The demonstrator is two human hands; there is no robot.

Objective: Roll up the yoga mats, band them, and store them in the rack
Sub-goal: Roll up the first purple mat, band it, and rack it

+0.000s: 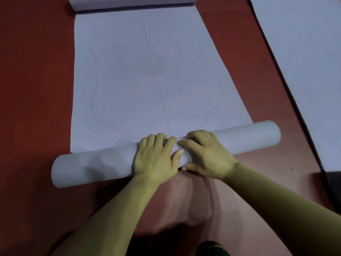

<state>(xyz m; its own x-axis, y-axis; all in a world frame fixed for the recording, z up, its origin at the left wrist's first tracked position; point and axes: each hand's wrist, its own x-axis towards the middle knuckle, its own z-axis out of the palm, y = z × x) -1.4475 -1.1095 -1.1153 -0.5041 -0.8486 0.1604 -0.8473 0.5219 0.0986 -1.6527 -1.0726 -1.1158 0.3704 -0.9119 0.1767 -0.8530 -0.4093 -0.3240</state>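
Observation:
A pale grey-blue yoga mat (147, 71) lies flat on the red floor, with faint printed lines and a round mark at its middle. Its near end is rolled into a thick tube (92, 165) that runs from lower left to upper right. My left hand (155, 157) lies over the middle of the roll, fingers curled over its top. My right hand (206, 154) lies beside it on the roll, fingers bent over the top and thumb at the near side. The two hands touch. The mat's far end (129, 2) curls upward.
A second pale mat (304, 61) lies flat at the right, its dark edge running diagonally. Red floor (36, 89) shows on the left and between the mats. My knees in pinkish fabric (184, 204) are just behind the roll.

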